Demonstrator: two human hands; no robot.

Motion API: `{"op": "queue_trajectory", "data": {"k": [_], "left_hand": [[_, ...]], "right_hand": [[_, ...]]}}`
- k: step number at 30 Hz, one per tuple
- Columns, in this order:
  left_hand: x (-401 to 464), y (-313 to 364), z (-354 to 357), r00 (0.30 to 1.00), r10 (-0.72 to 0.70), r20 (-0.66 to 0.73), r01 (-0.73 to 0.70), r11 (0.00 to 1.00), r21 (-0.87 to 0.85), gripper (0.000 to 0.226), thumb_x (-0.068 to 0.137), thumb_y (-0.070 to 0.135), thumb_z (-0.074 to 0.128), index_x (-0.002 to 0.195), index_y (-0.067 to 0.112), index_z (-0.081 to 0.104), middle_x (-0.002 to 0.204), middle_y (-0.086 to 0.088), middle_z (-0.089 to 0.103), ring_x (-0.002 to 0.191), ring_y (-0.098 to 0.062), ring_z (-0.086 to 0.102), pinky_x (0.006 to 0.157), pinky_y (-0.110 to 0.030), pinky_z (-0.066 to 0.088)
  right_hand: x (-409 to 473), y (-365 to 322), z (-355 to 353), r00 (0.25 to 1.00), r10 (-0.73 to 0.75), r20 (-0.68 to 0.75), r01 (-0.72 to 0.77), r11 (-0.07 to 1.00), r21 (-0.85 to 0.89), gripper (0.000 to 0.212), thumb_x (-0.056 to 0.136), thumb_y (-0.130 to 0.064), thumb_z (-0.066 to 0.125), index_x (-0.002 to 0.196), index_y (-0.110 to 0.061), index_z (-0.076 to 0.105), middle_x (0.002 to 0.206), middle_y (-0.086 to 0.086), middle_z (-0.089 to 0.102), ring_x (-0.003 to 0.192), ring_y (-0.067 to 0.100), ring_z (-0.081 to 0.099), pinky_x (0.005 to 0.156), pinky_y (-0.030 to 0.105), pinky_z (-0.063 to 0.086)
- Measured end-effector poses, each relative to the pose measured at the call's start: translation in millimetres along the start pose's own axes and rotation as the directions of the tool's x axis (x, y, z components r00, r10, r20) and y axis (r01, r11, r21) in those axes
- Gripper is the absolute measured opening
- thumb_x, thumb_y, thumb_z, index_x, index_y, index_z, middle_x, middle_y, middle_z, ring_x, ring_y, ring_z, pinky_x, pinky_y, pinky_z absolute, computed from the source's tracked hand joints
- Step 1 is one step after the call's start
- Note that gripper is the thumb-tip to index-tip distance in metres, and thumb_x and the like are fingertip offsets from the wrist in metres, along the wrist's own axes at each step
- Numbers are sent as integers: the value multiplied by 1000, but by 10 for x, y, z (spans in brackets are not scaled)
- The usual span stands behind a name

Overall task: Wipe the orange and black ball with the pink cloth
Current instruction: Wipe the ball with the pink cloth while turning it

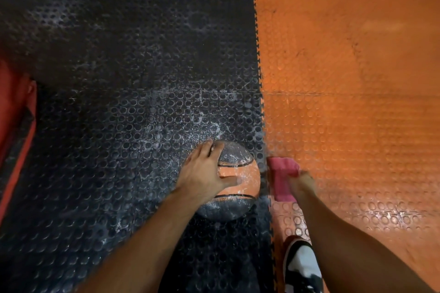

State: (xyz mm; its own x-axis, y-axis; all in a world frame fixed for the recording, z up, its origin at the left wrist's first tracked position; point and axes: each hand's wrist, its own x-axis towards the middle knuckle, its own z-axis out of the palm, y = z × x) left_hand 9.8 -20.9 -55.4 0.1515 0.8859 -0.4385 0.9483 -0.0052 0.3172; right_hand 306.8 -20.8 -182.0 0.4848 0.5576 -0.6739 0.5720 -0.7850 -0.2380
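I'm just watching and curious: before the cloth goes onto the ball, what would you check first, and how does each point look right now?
1. Ball steadied: left hand rests on its top and side, ok.
2. Cloth in hand: right hand grips it, ok.
3. Cloth touching the ball: it hangs just beside it, apart, not ok.
4. Dirt to wipe: white dust shows on the ball, ok.
5. Shoe away from the ball: ok.
6. Cloth damp or dry: cannot tell.
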Motion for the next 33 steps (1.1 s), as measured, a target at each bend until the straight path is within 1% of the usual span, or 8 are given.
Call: {"op": "queue_trajectory", "data": {"k": [4,7,11,19,22,27,31,33], "left_hand": [[16,28,-7,1000,-12,5,12,1000,-17,115,72,91,51,161,28,14,170,-1,12,154,-27,20,119,-52,30],[19,18,-7,1000,-13,7,13,1000,-23,116,72,91,50,161,28,14,171,-1,10,155,-26,19,118,-52,31],[19,-15,-3,999,-31,12,32,998,-58,117,69,92,51,161,29,15,171,0,9,155,-25,20,115,-52,35],[-61,47,-108,999,-25,31,26,999,-43,114,74,89,50,162,28,13,171,-3,7,155,-26,17,117,-50,32],[-90,59,-126,999,-20,32,20,1000,-18,114,77,87,50,163,24,10,171,-7,6,156,-28,14,120,-52,26],[-233,98,-81,993,-80,-90,78,997,-28,117,75,88,49,162,20,9,170,-12,8,155,-34,12,125,-59,13],[-393,108,4,968,-232,-100,215,964,-154,116,73,85,59,161,23,17,169,-13,10,153,-38,17,123,-58,22],[-453,126,62,959,-275,-66,257,945,-203,116,73,80,67,161,24,18,168,-13,13,152,-39,20,119,-59,31]], "right_hand": [[-60,-35,-2,999,43,12,-44,976,213,12,97,-29,66,96,-20,58,101,4,64,87,22,62,83,39,57],[37,30,41,992,80,96,-107,941,322,15,92,-20,69,82,-24,59,92,6,66,76,19,61,70,36,55],[-20,-20,86,964,144,222,-235,851,470,9,97,-11,68,106,-7,65,102,15,67,79,21,64,48,27,53],[-334,-112,-89,991,-55,124,-31,801,597,43,98,-16,63,140,-10,57,108,7,68,92,27,67,67,36,55],[-640,-291,-252,992,-125,24,80,759,646,44,102,-13,59,143,-23,51,109,0,62,88,14,60,69,27,52],[-1155,-602,-241,839,-476,-262,538,796,276,25,104,-14,56,127,-4,61,89,-5,63,66,4,60,49,12,49],[-1402,-742,-127,764,-623,-169,633,774,9,42,100,-23,66,141,-17,60,120,3,59,91,13,60,74,18,55],[-1491,-753,-52,725,-681,-104,679,732,-62,51,100,-36,67,148,-27,54,130,6,51,101,17,57,90,31,58]]}}
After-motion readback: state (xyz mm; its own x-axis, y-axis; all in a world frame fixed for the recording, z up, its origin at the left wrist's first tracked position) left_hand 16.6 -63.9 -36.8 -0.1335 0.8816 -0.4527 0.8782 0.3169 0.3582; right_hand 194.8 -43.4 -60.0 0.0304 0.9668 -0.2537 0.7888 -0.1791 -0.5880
